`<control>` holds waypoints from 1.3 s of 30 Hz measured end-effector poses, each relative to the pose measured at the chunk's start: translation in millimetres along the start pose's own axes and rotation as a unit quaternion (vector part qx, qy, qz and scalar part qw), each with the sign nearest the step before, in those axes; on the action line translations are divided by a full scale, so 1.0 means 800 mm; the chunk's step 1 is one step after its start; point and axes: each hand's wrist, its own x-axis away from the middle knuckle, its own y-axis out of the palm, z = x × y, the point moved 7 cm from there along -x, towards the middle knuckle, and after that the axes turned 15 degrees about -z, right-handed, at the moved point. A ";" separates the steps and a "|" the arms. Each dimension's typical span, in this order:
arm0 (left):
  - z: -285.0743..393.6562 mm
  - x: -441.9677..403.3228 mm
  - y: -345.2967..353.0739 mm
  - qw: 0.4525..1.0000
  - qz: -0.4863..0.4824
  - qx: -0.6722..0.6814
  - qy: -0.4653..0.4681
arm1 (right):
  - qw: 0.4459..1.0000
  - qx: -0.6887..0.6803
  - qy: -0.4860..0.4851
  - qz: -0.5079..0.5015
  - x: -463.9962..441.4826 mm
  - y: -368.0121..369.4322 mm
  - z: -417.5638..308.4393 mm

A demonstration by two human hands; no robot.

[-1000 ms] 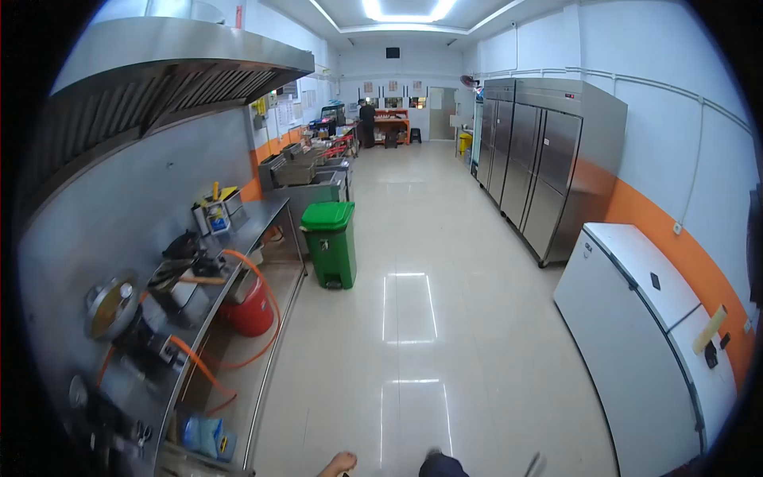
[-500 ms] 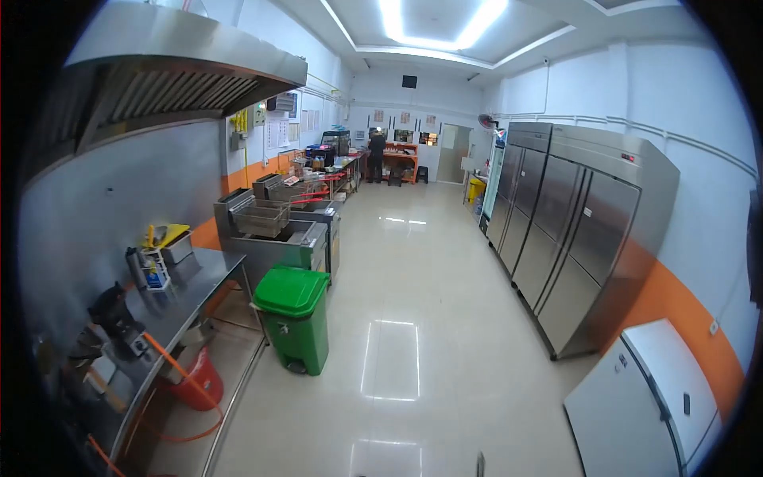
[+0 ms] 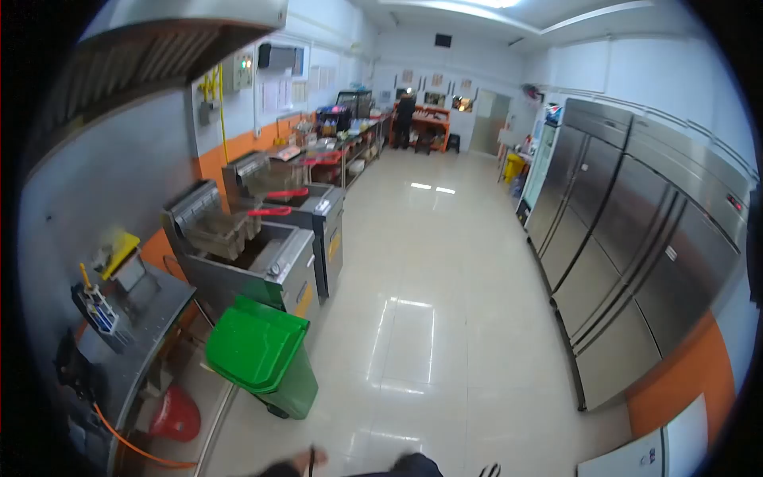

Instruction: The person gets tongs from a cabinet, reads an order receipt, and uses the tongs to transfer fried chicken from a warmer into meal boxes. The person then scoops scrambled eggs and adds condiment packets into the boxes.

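Observation:
My left hand (image 3: 306,459) shows at the bottom edge, left of centre, small and blurred. A thin dark strip crosses it, and I cannot make out whether that is a strap or something held. Its fingers are not clear. Dark clothing (image 3: 409,465) and a striped shoe tip (image 3: 490,471) lie to its right. Nearest to the hand is a green lidded pedal bin (image 3: 258,346), standing just above it in the view with a gap of floor between. My right hand is out of sight.
Deep fryers (image 3: 254,250) with red-handled baskets stand left, beside a steel table (image 3: 159,314). Below it sits a red bucket (image 3: 176,415). Tall steel refrigerators (image 3: 604,238) and a white chest freezer (image 3: 636,457) line the right. A person (image 3: 405,119) stands far back.
My view has moved forward along the floor and tilted down. The bin, fryers and refrigerators appear closer. My left hand, dark clothing and a shoe tip have come into view at the bottom.

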 end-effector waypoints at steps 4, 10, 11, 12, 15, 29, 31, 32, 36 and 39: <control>0.287 -0.298 -0.216 0.973 0.092 -0.112 0.178 | 0.999 0.032 -0.026 -0.031 -0.183 -0.047 -0.209; 0.751 -0.591 -0.488 0.904 0.188 -0.239 0.300 | 0.992 0.088 -0.002 -0.091 -0.333 -0.110 -0.525; 0.808 -0.636 -0.515 0.891 0.181 -0.274 0.314 | 0.992 0.088 0.002 -0.095 -0.357 -0.110 -0.579; 0.864 -0.684 -0.542 0.875 0.173 -0.313 0.326 | 0.992 0.078 0.000 -0.098 -0.389 -0.105 -0.630; 0.990 -0.820 -0.579 0.833 0.151 -0.392 0.361 | 0.993 0.060 -0.013 -0.103 -0.494 -0.088 -0.774; 1.239 -1.562 -0.772 0.737 0.027 -0.454 0.500 | 0.995 -0.065 0.066 0.020 -0.967 -0.168 -1.311; 1.239 -1.681 -0.814 0.739 0.019 -0.454 0.497 | 0.991 -0.087 0.092 0.041 -1.034 -0.187 -1.364; 1.236 -1.741 -0.836 0.742 0.016 -0.452 0.495 | 0.989 -0.096 0.105 0.048 -1.073 -0.196 -1.390; 1.117 -2.024 -0.976 0.827 0.001 -0.359 0.432 | 0.979 -0.097 0.176 0.040 -1.220 -0.215 -1.510; 0.897 -2.225 -1.067 0.914 -0.099 -0.255 0.301 | 0.977 -0.077 0.198 0.016 -1.328 -0.227 -1.670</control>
